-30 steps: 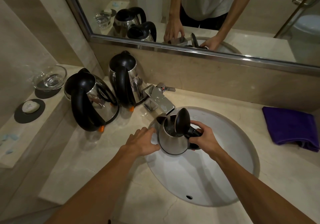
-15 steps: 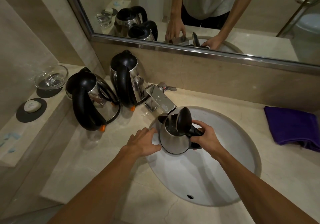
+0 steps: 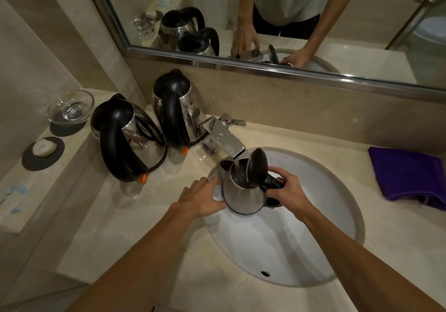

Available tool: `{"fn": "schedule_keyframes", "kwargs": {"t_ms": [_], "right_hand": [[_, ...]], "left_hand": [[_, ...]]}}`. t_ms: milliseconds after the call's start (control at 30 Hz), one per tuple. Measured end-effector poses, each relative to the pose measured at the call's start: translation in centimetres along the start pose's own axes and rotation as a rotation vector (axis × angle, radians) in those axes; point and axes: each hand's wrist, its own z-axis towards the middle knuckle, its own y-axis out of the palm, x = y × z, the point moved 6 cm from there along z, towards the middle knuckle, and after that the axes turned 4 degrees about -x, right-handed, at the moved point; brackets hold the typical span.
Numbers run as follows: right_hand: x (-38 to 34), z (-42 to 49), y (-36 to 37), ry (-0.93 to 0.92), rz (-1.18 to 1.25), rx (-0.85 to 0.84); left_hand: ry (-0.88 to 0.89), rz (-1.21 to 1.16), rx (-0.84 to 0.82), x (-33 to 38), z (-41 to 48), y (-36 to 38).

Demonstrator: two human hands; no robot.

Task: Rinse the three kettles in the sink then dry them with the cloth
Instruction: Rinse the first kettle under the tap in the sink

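Now the right hand [image 3: 287, 191] is gripping the open-lidded kettle [image 3: 243, 195] by its handle at the far edge of the sink [image 3: 313, 239]. The left hand [image 3: 200, 197], fingers straight, is touching its side. The purple cloth [image 3: 407, 174] is lying well right on the worktop [image 3: 135, 227].

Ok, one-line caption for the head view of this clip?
Right hand holds the open-lidded kettle by its handle under the tap over the sink, left hand touching its side.

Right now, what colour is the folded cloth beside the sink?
The folded cloth is purple; head view.

three kettles [image 3: 243, 195] [image 3: 135, 129] [image 3: 171, 87] (one open-lidded), one cloth [image 3: 407, 174], one sink [image 3: 325, 215], one tap [image 3: 224, 138]
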Motion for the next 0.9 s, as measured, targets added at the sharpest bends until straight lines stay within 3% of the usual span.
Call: {"fn": "schedule_keyframes", "kwargs": {"t_ms": [900], "right_hand": [[0.22,0.38,-0.01,0.003,-0.005,-0.009]], "left_hand": [[-0.013,0.012,-0.005,-0.17,0.18,0.04]]}}
